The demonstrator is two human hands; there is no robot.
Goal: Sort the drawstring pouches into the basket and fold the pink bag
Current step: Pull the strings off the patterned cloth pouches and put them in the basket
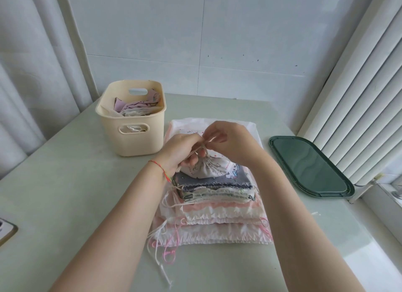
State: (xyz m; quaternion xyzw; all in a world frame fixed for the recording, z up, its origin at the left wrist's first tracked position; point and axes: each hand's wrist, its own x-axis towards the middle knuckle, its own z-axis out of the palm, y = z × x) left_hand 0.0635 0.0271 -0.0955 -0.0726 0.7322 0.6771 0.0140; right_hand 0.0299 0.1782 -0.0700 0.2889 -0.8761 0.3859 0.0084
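Note:
A stack of drawstring pouches (217,196) lies on the table before me, on top of a large pink bag (217,233) with ruffled edges and loose cords. On top sits a small white printed pouch (215,166), its neck gathered. My left hand (180,152) grips that gathered neck. My right hand (228,137) pinches the pouch's cord just above it. A cream plastic basket (130,137) stands to the left at the back and holds several pouches, one of them pink.
A dark green oblong lid (309,167) lies on the table to the right, near the window blinds. A white tiled wall is behind the table. A small object shows at the left edge (6,230).

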